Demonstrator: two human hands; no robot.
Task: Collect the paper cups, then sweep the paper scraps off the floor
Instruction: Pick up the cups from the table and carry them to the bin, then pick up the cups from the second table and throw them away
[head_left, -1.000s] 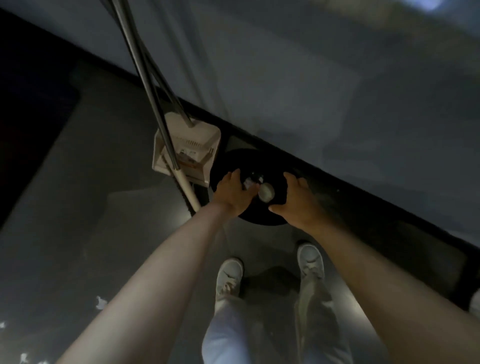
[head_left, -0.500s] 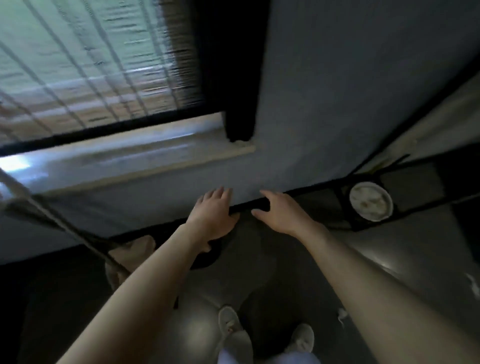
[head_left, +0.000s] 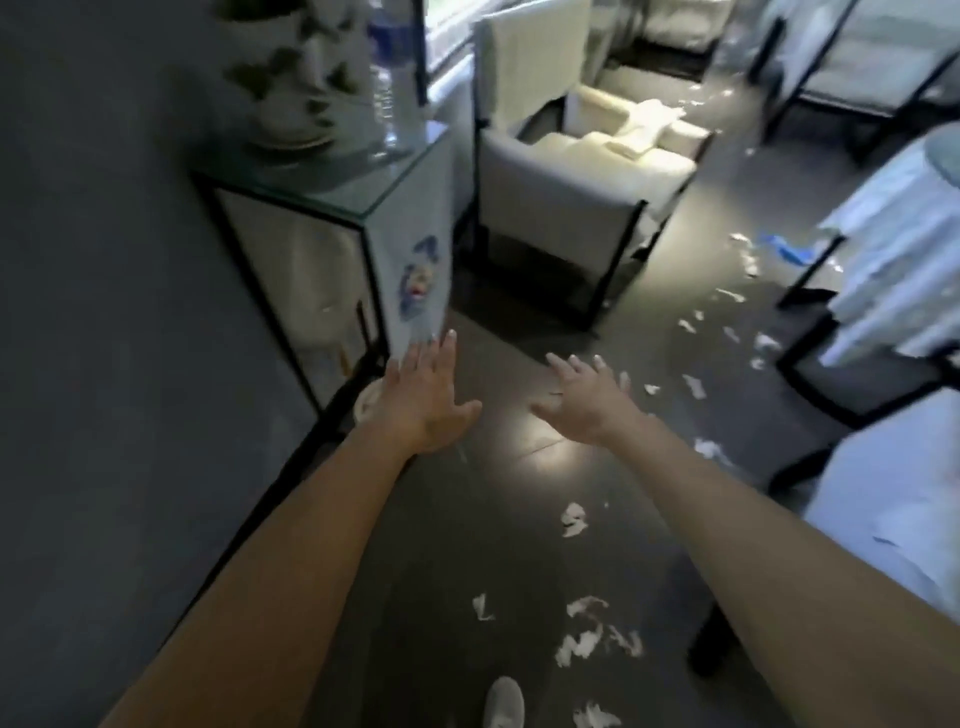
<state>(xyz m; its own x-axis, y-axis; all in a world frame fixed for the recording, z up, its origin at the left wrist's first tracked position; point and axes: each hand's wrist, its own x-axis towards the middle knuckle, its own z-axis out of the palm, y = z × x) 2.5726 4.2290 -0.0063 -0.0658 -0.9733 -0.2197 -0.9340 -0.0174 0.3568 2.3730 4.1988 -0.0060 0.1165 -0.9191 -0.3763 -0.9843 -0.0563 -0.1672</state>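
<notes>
Hands that were at the dark bin a second ago now stretch forward, left hand (head_left: 426, 400) and right hand (head_left: 582, 402) both spread flat and empty. Paper scraps (head_left: 574, 519) litter the floor (head_left: 457, 561) from lower centre to upper right. A white round rim (head_left: 365, 401) beside the left wrist may be a cup, so sweeping probably waits.

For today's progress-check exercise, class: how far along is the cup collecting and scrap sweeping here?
Done: perhaps the cups; none plainly shows. In hand: nothing; the left hand and right hand are open and empty. Left: the sweeping; white torn paper scraps litter the dark glossy floor, and no broom is in view.
</notes>
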